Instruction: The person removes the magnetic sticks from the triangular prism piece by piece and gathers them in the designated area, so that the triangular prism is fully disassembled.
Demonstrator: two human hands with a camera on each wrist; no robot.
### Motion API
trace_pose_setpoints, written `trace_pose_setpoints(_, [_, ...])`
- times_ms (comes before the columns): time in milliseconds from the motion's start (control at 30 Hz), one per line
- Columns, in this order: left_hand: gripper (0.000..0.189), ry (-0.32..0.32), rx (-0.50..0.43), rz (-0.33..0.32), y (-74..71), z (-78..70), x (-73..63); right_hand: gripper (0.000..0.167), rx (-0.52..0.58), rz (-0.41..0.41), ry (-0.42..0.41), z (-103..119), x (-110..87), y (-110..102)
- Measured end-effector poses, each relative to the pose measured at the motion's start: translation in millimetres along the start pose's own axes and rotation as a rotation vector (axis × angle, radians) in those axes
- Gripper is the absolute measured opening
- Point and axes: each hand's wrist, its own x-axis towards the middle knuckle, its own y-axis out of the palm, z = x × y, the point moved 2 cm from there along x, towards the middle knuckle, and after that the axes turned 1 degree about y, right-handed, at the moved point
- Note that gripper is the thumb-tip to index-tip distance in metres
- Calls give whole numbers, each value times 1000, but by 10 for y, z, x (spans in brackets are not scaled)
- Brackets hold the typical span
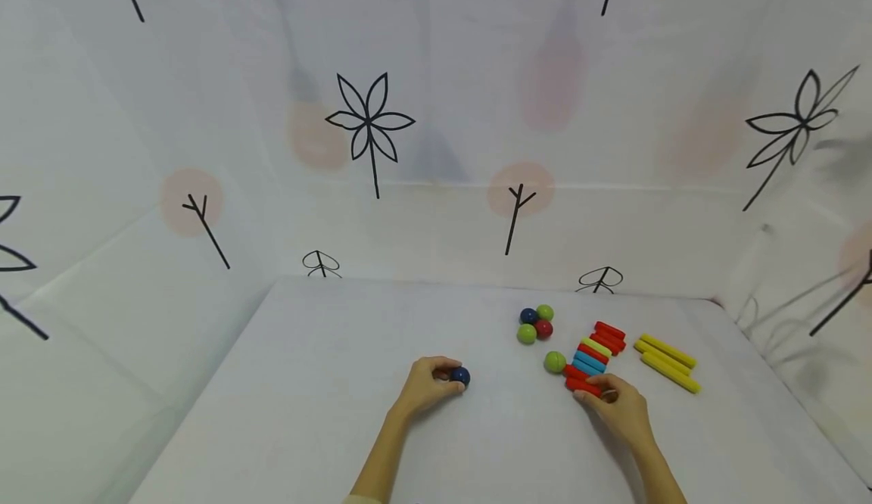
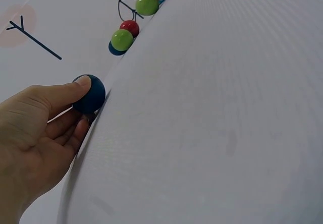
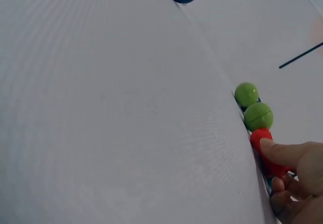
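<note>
A dark blue ball (image 1: 460, 376) is pinched between the thumb and fingers of my left hand (image 1: 428, 387), on the white table left of the other pieces. In the left wrist view the thumb lies over the blue ball (image 2: 90, 95). My right hand (image 1: 618, 406) pinches a red stick (image 1: 580, 387) at the near end of a row of short coloured sticks. Blue sticks (image 1: 589, 362), a yellow-green one (image 1: 596, 348) and more red ones (image 1: 608, 337) continue the row away from me. A green ball (image 1: 555, 362) sits beside the row's near end.
Behind the green ball, a cluster holds a red ball (image 1: 543, 329), two green balls (image 1: 527, 334) and a dark blue ball (image 1: 528, 315). Several long yellow sticks (image 1: 668, 364) lie to the right. White cloth with printed plants (image 1: 436, 239) rises behind the table (image 1: 327, 337).
</note>
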Motion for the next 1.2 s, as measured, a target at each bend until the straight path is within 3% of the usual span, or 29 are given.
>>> trace_pose_setpoints(333, [34, 3, -12, -2, -12, -12, 11, 33, -37, -90, -62, 19, 19, 35])
trace_pose_setpoints(500, [34, 11, -17, 0, -14, -25, 9, 41, -26, -90, -66, 91, 10, 42])
trace_pose_setpoints(667, [34, 3, -11, 1, -16, -24, 5, 37, -5, -117, -146, 241, 3, 101])
trace_pose_setpoints(833, [34, 10, 1, -5, -13, -18, 6, 38, 77, -77, -221, 413, 34, 237])
trace_pose_setpoints(1200, [35, 35, -33, -22, 116, -70, 169, 38, 185, -18, -247, 538, 41, 390])
